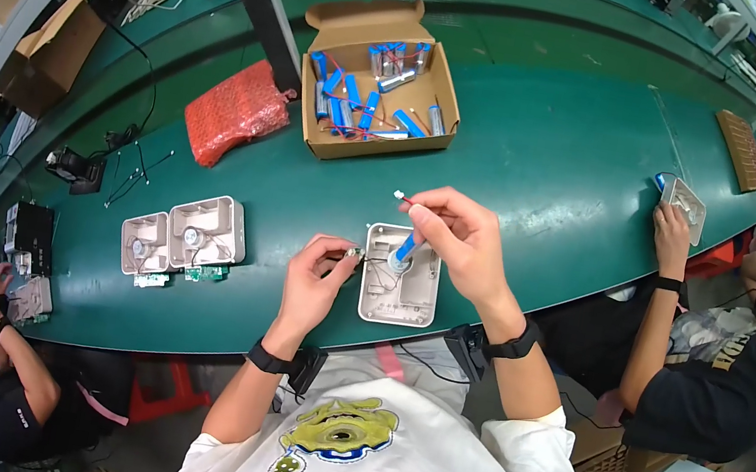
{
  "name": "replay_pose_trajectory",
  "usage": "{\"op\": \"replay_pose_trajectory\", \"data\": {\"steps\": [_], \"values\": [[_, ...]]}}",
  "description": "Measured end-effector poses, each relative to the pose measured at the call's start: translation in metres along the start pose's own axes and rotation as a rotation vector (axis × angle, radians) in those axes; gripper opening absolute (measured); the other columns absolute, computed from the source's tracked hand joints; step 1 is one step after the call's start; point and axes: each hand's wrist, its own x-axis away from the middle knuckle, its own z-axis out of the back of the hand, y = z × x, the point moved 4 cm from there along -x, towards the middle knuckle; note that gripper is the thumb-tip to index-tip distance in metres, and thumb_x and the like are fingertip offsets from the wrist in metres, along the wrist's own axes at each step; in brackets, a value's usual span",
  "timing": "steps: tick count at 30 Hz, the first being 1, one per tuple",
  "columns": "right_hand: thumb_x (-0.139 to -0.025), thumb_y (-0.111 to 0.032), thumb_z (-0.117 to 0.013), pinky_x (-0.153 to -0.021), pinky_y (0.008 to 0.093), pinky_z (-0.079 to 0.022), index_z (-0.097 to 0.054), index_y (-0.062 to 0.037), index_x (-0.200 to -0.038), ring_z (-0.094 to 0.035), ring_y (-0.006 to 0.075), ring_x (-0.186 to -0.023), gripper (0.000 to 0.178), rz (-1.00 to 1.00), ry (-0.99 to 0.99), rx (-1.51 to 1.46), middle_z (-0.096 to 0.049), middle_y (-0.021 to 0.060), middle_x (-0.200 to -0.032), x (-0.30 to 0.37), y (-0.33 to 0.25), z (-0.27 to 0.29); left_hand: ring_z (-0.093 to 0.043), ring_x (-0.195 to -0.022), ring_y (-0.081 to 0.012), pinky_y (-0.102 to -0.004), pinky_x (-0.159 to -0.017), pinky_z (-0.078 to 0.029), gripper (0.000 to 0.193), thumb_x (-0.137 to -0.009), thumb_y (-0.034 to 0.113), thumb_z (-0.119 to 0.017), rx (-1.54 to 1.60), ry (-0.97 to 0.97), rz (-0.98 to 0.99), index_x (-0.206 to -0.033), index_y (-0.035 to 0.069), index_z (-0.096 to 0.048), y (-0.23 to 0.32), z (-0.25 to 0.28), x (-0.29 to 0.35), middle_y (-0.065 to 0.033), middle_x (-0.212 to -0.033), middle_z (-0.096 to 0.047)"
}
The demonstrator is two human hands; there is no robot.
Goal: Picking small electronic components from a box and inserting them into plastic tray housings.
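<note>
A white plastic housing [415, 314] lies open-side up in front of me, with a round speaker and thin wires inside. My right hand [457, 244] is closed on a blue cylindrical battery [408, 247], held tilted over the housing. From that grip a short red lead with a white connector [400, 195] sticks out. At the housing's left edge, my left hand [316, 276] pinches a small piece beside the wires, too small to identify.
Beyond my hands stands an open cardboard box [363, 148] of blue batteries. Left of it lies a red bubble-wrap parcel [237, 112]. Two more housings [234, 230] with green circuit boards [207, 273] sit at left. Co-workers sit on both sides; one person's hand [670, 235] touches another housing [693, 204].
</note>
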Motion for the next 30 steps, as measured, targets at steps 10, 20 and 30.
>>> {"op": "replay_pose_trajectory", "data": {"steps": [10, 20, 30], "values": [[-0.105, -0.013, -0.066, -0.064, 0.0228, -0.047, -0.070, 0.0032, -0.107, -0.060, 0.0053, -0.074, 0.017, 0.043, 0.076, 0.143, -0.070, 0.0020, -0.088, 0.003, -0.005, 0.006, -0.067, -0.102, -0.0132, -0.0260, -0.089, -0.056, 0.015, -0.097, -0.009, -0.066, -0.033, 0.011, -0.002, -0.112, -0.007, -0.068, -0.003, -0.003, 0.000, -0.0062, -0.115, -0.062], [-0.107, -0.017, -0.063, -0.062, 0.0208, -0.045, -0.071, 0.0023, -0.108, -0.058, 0.0047, -0.069, 0.021, -0.030, 0.086, 0.143, -0.069, 0.0019, -0.078, -0.001, 0.009, 0.010, -0.066, -0.102, -0.0126, -0.0256, -0.089, -0.056, 0.015, -0.097, -0.009, -0.066, -0.040, 0.028, -0.010, -0.112, -0.007, -0.069, -0.003, -0.004, 0.002, -0.0064, -0.116, -0.062], [-0.101, -0.015, -0.067, -0.060, 0.0319, -0.051, -0.074, 0.0000, -0.099, -0.069, 0.0182, -0.067, 0.017, 0.041, -0.007, 0.522, -0.073, 0.0098, -0.078, 0.008, 0.014, -0.013, -0.066, -0.097, -0.0135, -0.0268, -0.084, -0.061, 0.015, -0.096, -0.009, -0.068, -0.076, 0.112, -0.049, -0.112, -0.008, -0.069, 0.000, -0.007, 0.006, -0.0065, -0.113, -0.060]]}}
